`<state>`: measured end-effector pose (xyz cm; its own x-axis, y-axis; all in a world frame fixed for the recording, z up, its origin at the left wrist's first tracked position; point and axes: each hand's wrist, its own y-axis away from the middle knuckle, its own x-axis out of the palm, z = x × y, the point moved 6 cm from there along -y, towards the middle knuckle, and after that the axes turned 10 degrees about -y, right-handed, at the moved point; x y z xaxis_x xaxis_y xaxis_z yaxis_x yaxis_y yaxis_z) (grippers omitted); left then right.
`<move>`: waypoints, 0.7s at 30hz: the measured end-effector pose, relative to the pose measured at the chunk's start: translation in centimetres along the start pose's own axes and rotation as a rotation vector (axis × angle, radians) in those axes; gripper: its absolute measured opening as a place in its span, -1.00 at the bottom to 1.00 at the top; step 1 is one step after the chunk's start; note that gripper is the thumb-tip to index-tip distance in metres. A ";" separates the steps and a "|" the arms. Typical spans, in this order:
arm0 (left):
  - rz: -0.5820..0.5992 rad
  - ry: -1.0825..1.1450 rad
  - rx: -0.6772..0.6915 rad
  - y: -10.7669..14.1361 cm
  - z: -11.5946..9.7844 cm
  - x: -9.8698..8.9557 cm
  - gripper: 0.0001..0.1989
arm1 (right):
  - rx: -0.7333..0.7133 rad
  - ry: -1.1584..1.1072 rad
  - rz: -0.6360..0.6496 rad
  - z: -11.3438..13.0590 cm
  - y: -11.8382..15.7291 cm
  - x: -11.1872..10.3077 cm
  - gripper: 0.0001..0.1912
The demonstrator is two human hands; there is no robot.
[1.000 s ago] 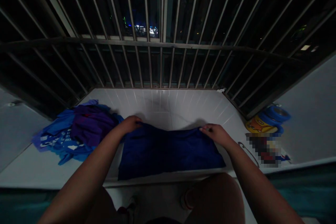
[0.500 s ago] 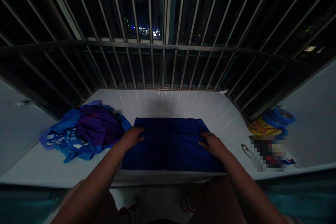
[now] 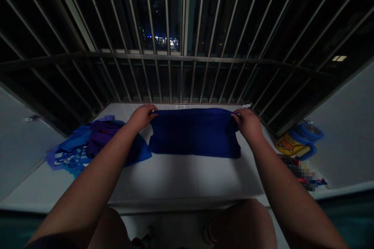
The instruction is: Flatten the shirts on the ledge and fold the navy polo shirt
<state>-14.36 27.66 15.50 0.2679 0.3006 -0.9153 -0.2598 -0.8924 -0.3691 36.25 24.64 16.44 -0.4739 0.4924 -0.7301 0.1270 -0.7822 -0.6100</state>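
Left hand and right hand: both narrow, fingers closed in a pinch on the far corners of a dark navy-blue cloth garment, at its 10 and 2 o'clock. Garment lies spread, roughly rectangular, near the far edge of a white tiled ledge, at 12 o'clock from the person's knees. Crumpled pile of blue and purple clothes at the garment's 9 o'clock, under the left forearm. A blue flap meets the garment's lower left; cannot tell which item it belongs to. Yellow cartoon-printed round container and blue ring-shaped rolls at 3 o'clock. Pixelated item at 4 o'clock. Dark metal window bars stand beyond the ledge.
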 end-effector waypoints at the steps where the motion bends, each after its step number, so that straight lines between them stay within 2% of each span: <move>1: -0.099 -0.008 -0.008 -0.8 -0.3 -2.3 -0.79 | -0.037 0.023 -0.100 0.7 -1.0 -1.8 -0.70; 3: -0.258 0.000 -0.025 -1.2 -0.9 -6.0 -0.80 | -0.094 0.055 -0.237 1.9 -1.9 -4.8 -0.67; 4: -0.315 0.011 -0.032 -0.8 -1.1 -7.2 -0.80 | -0.109 0.063 -0.280 2.4 -1.7 -5.8 -0.67; 6: -0.372 0.040 -0.041 1.0 -1.6 -8.2 -0.80 | -0.121 0.062 -0.320 2.8 -0.3 -7.0 -0.66; 7: -0.371 0.057 -0.045 2.4 -1.7 -7.8 -0.80 | -0.123 0.054 -0.315 2.8 1.0 -7.0 -0.66; 9: -0.310 0.096 -0.055 6.1 -1.9 -5.5 -0.79 | -0.119 0.025 -0.251 2.4 4.6 -6.0 -0.67; 12: -0.128 0.171 -0.079 12.9 -1.8 0.5 -0.76 | -0.077 -0.061 -0.032 1.1 12.2 -2.0 -0.73; 14: 0.071 0.228 -0.102 17.5 -1.8 5.1 -0.78 | -0.005 -0.142 0.208 0.3 17.9 1.6 -0.75; 16: 0.320 0.303 -0.088 21.5 -2.2 9.0 -0.85 | 0.069 -0.236 0.408 0.0 22.7 4.5 -0.79; 18: 0.448 0.336 -0.113 23.6 -2.6 11.2 -0.81 | 0.119 -0.302 0.510 0.4 25.6 6.2 -0.80; 19: 0.451 0.332 -0.136 23.9 -2.7 11.6 -0.79 | 0.130 -0.316 0.522 0.7 26.0 6.7 -0.79; 21: 0.366 0.295 -0.175 22.7 -2.8 11.7 -0.76 | 0.136 -0.307 0.482 1.4 25.2 7.3 -0.75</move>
<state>-14.48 10.00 -3.14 0.4458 -0.1279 -0.8860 -0.2329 -0.9722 0.0231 34.80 7.99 -3.79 -0.6236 -0.0485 -0.7802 0.2878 -0.9422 -0.1714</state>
